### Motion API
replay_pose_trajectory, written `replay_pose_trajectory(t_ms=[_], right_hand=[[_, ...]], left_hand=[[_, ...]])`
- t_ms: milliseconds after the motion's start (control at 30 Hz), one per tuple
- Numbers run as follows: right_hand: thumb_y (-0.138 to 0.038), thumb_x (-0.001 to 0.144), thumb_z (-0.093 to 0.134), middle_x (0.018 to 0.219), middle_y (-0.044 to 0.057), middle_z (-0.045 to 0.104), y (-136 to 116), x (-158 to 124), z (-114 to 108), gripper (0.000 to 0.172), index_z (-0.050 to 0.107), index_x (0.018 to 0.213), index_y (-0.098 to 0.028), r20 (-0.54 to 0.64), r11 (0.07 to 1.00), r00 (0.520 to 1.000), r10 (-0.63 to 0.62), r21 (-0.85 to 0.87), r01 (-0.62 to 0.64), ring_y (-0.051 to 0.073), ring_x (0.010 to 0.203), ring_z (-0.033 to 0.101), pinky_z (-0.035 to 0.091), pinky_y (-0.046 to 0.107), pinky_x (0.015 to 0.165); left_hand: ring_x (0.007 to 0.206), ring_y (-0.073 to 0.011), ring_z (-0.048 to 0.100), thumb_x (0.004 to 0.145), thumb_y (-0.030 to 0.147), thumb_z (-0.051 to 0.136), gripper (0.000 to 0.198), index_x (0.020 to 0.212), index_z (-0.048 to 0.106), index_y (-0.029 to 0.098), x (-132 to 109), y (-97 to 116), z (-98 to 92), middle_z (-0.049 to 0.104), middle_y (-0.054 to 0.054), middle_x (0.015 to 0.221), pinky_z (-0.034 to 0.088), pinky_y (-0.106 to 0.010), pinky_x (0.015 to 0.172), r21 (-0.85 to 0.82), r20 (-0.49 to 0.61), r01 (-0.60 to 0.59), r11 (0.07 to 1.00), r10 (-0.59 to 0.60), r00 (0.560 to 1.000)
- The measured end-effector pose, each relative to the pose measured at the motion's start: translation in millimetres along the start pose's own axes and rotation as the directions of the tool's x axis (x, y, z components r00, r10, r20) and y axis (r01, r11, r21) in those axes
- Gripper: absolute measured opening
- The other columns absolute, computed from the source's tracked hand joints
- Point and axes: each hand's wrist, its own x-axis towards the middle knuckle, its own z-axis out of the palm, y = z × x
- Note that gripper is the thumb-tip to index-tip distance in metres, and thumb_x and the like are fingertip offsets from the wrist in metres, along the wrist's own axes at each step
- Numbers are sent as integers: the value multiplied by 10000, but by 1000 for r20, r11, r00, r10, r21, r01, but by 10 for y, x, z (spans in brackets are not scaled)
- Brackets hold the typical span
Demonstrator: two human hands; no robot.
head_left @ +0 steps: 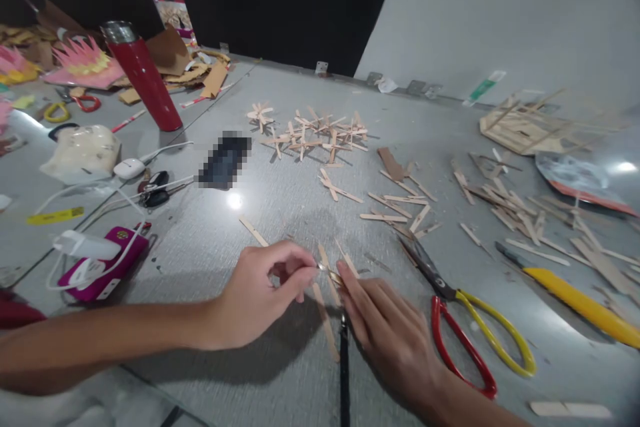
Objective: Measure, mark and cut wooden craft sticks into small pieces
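Fingertips of my left hand are pinched together at one end of a small shiny piece, too small to identify. My right hand has its fingers closed at the other end of that piece. Beneath and between the hands lie thin wooden sticks. A black, narrow tool or strap runs from under the right fingers toward the near edge; its tip is partly hidden. Another wooden stick lies beyond my left hand.
Scissors and a yellow cutter lie right. Stick clusters and loose sticks are beyond the hands. On the left are a red bottle, a phone and a purple power block with cables.
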Motion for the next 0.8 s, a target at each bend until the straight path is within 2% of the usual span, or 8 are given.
replay_pose_trajectory(t_ms=[100,233,367,433,500,567,700,800], right_hand=[[-16,1018,580,997,110,764,12,34,26,685,346,1644,-169,-56,995,996,73,76,-68,220,825,711,601,349,726],[-26,1020,548,977,94,768,14,45,46,426,590,1418,-172,-124,983,982,146,128,-130,193,844,745,620,305,743],[-129,1002,562,784,26,737,-63,149,-23,167,715,1017,-194,-112,861,908,403,384,-334,156,646,712,597,246,596],[-230,975,629,725,14,736,-122,239,-80,113,725,932,-191,50,673,836,547,567,-475,152,587,700,571,223,524],[-302,931,694,736,26,767,-169,314,-125,131,749,916,-184,207,486,782,588,683,-546,167,610,723,580,226,533],[-329,897,725,744,35,782,-193,353,-145,151,764,883,-184,283,377,755,591,731,-569,176,636,733,595,242,569],[-337,857,762,723,33,777,-188,344,-119,153,778,837,-186,302,314,710,636,739,-595,169,622,713,588,250,580],[-334,851,769,703,30,766,-174,323,-83,152,794,838,-184,286,321,710,643,741,-590,157,594,686,561,243,554]], left_hand=[[549,-94,621,915,213,697,99,831,675,166,36,35,-3,670,25,644,499,-172,510,-236,60,161,958,-151,987],[548,-92,613,879,220,750,96,818,712,157,35,-9,8,683,15,654,514,-179,520,-303,64,203,931,-193,979],[620,-118,670,878,164,742,90,788,746,159,11,-63,20,737,-26,704,534,-203,580,-208,-29,35,977,-42,999],[679,-134,695,875,124,738,102,782,756,162,2,-76,24,758,-48,758,555,-224,632,-128,-63,-128,983,121,991],[711,-140,708,875,96,742,102,801,763,163,-5,-84,28,768,-58,795,568,-233,663,-74,-58,-239,968,235,970],[721,-137,717,882,84,748,101,823,766,163,-9,-93,35,772,-57,809,575,-229,676,-54,-36,-273,961,271,962],[725,-138,723,893,105,764,85,833,765,165,-15,-130,56,772,-53,804,585,-231,688,-49,-9,-274,961,273,962],[730,-138,722,899,114,761,83,833,767,164,-22,-155,67,770,-52,800,578,-232,698,-41,13,-265,963,265,964]])
